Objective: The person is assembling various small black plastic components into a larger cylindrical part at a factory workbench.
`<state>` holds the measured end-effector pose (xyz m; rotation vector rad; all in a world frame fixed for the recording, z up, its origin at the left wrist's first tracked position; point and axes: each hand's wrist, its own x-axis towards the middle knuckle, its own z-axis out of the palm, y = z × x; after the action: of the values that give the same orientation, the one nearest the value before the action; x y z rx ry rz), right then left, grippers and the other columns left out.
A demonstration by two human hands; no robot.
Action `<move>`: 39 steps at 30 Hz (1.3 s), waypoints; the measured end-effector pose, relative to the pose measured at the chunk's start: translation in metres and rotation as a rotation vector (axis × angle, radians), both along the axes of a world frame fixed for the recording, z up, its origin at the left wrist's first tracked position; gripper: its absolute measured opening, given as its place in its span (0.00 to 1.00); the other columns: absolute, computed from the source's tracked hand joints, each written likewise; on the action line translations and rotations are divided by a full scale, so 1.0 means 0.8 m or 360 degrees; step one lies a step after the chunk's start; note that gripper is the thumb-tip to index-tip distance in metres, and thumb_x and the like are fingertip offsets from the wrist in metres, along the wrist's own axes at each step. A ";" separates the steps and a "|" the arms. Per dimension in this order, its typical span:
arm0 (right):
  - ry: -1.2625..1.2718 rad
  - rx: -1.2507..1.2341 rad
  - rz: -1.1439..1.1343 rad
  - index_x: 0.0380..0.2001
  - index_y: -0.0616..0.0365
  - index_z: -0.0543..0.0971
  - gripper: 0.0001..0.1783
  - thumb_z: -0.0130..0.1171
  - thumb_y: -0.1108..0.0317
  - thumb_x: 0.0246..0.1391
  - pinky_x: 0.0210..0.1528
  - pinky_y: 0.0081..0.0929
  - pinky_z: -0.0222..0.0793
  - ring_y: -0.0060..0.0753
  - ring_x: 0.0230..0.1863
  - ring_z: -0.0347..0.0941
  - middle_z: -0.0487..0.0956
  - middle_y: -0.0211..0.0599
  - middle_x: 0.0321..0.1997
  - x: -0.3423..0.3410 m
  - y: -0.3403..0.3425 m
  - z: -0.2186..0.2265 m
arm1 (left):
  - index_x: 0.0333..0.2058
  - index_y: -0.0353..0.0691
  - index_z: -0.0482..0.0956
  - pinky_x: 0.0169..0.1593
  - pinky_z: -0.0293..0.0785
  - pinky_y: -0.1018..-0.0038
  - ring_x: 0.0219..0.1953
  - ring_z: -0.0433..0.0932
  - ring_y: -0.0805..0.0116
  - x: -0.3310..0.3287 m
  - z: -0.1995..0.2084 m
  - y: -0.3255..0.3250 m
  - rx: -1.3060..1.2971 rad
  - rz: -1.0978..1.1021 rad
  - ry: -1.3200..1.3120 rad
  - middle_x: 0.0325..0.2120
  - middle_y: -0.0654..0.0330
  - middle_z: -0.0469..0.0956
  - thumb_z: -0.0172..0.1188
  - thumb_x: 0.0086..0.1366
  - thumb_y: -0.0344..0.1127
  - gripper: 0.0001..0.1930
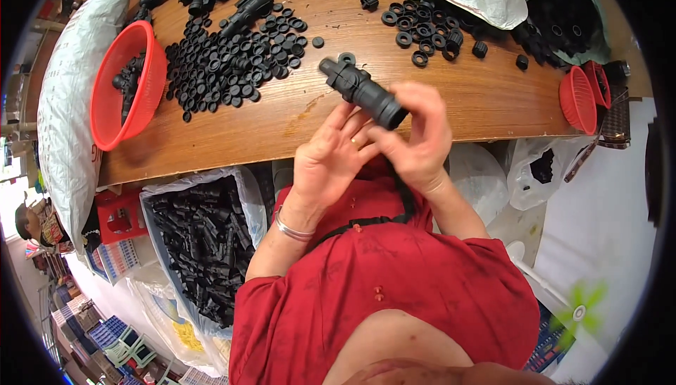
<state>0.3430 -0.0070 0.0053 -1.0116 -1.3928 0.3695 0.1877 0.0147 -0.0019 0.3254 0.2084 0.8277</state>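
A black plastic scope-like tube [366, 97] is held over the front edge of the table, its wide round end tilted toward me and its narrow end pointing to the far left. My left hand [329, 156] is palm up, its fingers beneath the tube and supporting it. Around the wide end curl the thumb and fingers of my right hand [420, 135], somewhat smeared by motion. Just beyond the tube, partly behind it, a small black ring [346, 57] lies on the wooden table [267, 135].
Small black caps [229, 57] spread over the table's left side, with scope-like tubes [250, 11] behind. Black rings [422, 26] lie at right. Red baskets [156, 78] [579, 100] stand at both ends. Below left is a lined bin [151, 209] of black parts; a green fan [579, 312] is lower right.
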 end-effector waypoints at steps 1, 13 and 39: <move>-0.0157 0.0082 -0.0036 0.42 0.58 0.72 0.27 0.69 0.79 0.35 0.52 0.39 0.70 0.44 0.48 0.72 0.74 0.44 0.45 -0.017 -0.011 0.001 | 0.62 0.39 0.58 0.62 0.62 0.63 0.58 0.68 0.61 0.003 0.005 -0.003 0.0015 0.0050 -0.0057 0.55 0.54 0.69 0.63 0.58 0.44 0.37; 0.0880 -0.0866 0.0745 0.54 0.61 0.71 0.22 0.57 0.75 0.54 0.49 0.22 0.70 0.26 0.47 0.74 0.77 0.35 0.46 -0.007 -0.002 0.024 | 0.50 0.37 0.73 0.46 0.71 0.78 0.40 0.75 0.74 -0.042 -0.005 -0.001 0.0333 -0.0139 0.0751 0.40 0.64 0.77 0.68 0.44 0.25 0.30; 0.0178 -0.0838 -0.0123 0.32 0.60 0.80 0.06 0.61 0.68 0.54 0.36 0.23 0.71 0.21 0.33 0.74 0.80 0.29 0.32 0.115 0.005 -0.025 | 0.49 0.32 0.70 0.47 0.75 0.68 0.41 0.79 0.58 -0.022 -0.033 -0.027 0.0230 -0.0583 0.0837 0.38 0.52 0.77 0.72 0.41 0.34 0.34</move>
<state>0.4349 -0.0029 -0.0145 -1.4427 -1.1736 0.7483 0.1699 -0.0069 -0.0281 0.6943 0.5625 0.3816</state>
